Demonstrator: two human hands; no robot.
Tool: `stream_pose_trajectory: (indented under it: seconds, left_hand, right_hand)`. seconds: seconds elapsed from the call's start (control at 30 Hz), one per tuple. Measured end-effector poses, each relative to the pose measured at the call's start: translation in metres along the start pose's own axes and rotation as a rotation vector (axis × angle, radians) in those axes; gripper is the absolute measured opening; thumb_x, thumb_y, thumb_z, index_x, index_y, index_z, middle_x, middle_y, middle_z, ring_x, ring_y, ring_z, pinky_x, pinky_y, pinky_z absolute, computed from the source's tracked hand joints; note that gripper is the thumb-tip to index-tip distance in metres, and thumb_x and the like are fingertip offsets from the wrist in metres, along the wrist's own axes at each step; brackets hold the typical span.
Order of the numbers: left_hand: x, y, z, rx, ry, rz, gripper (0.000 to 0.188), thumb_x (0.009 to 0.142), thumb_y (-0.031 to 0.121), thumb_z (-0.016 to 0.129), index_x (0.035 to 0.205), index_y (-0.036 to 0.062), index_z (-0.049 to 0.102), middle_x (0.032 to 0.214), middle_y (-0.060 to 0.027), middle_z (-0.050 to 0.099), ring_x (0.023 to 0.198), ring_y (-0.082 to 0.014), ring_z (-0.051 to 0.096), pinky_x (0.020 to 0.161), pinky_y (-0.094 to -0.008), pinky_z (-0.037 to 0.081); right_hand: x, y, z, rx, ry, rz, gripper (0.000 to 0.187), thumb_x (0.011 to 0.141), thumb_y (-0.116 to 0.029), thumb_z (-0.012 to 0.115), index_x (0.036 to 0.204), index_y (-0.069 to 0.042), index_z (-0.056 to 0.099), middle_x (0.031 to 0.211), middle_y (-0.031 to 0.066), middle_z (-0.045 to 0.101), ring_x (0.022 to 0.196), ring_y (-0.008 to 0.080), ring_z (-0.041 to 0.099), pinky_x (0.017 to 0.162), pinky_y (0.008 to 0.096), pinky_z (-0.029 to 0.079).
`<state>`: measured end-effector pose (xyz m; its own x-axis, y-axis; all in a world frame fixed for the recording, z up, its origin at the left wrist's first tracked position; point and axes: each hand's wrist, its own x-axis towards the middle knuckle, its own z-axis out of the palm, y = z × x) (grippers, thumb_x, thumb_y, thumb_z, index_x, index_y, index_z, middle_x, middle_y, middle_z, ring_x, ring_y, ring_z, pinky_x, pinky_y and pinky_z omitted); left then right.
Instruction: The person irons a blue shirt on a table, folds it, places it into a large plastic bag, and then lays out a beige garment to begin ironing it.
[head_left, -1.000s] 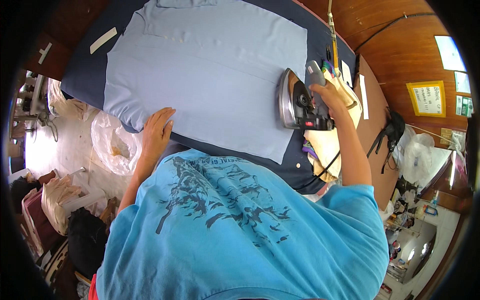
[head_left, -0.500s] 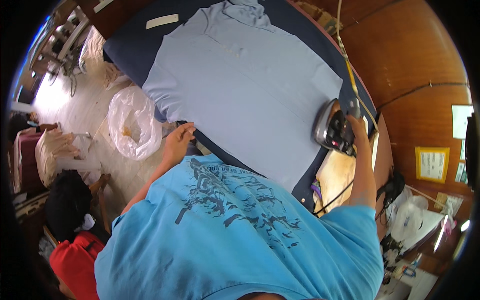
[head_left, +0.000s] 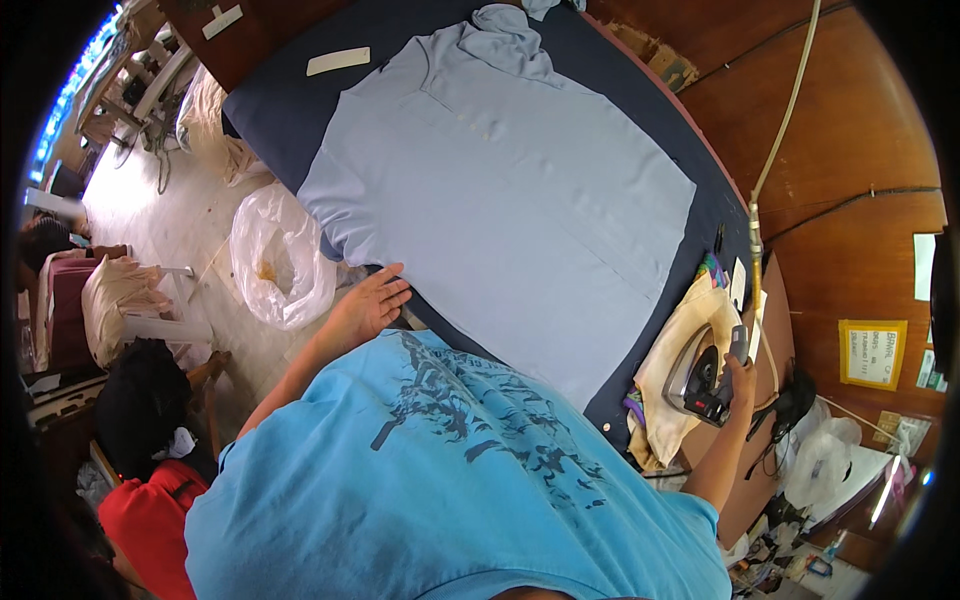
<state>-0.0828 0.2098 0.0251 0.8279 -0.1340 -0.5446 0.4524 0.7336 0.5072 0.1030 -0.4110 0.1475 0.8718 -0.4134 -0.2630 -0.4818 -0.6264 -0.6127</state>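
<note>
A light blue shirt (head_left: 500,190) lies spread on the dark navy ironing surface (head_left: 275,115), its collar end bunched at the far side. My right hand (head_left: 740,382) grips the handle of a steam iron (head_left: 698,378). The iron is over a cream cloth pad (head_left: 660,440) beside the shirt's right edge, apart from the shirt. My left hand (head_left: 374,302) is at the shirt's near left edge with fingers stretched out, fingertips close to the hem. Whether they touch the fabric I cannot tell.
A hose (head_left: 787,120) runs from above toward the iron. A white strip (head_left: 338,61) lies on the far left of the surface. On the floor to the left stands an open clear plastic bag (head_left: 283,255). Another person in red (head_left: 160,515) is at the lower left.
My right hand has carried the iron off the shirt's right edge, nearer to me and rightward, onto the cream pad. My left hand's fingers have spread out at the shirt's edge.
</note>
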Motion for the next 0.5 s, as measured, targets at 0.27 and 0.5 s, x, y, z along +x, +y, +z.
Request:
stream_pose_trajectory:
  seconds: [0.27, 0.5]
  left_hand:
    - [0.01, -0.002, 0.009, 0.107, 0.113, 0.082, 0.046, 0.093, 0.03, 0.047, 0.135, 0.0125, 0.038, 0.118, -0.0011, 0.043, 0.108, -0.0118, 0.044, 0.086, -0.0247, 0.033]
    - [0.014, -0.012, 0.006, 0.127, 0.195, 0.167, 0.04, 0.093, 0.029, 0.048, 0.13, 0.0124, 0.046, 0.11, 0.0023, 0.045, 0.101, -0.0095, 0.047, 0.078, -0.0224, 0.035]
  right_hand:
    - [0.008, 0.004, 0.009, -0.545, 0.306, -0.24, 0.072, 0.071, -0.04, 0.066, 0.122, 0.005, 0.044, 0.106, 0.0241, 0.059, 0.094, 0.0364, 0.059, 0.086, 0.0411, 0.044]
    - [-0.023, -0.12, 0.106, -0.067, 0.529, -0.72, 0.044, 0.083, -0.019, 0.063, 0.121, -0.001, 0.05, 0.113, 0.0194, 0.057, 0.099, 0.0296, 0.056, 0.086, 0.0351, 0.044]
